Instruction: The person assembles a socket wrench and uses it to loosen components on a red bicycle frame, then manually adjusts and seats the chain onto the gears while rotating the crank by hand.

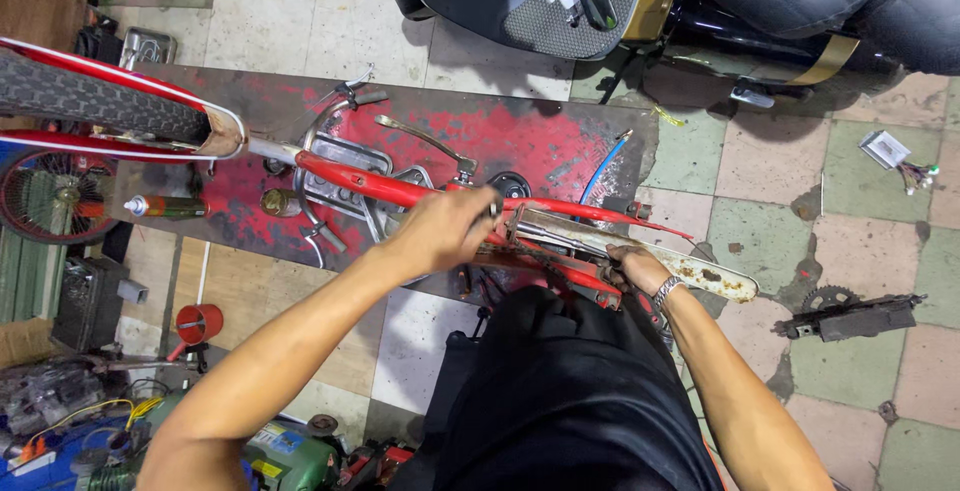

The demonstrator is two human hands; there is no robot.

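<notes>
Two hands on red bike frame [400, 191]: left hand [445, 231] fingers clenched round tube; right hand [630, 269] fingers gripping rusty chain guard [650, 251]

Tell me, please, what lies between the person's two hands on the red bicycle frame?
In the head view, a worn, whitish chain guard on the red bicycle frame spans the stretch between the left hand and the right hand.
</notes>
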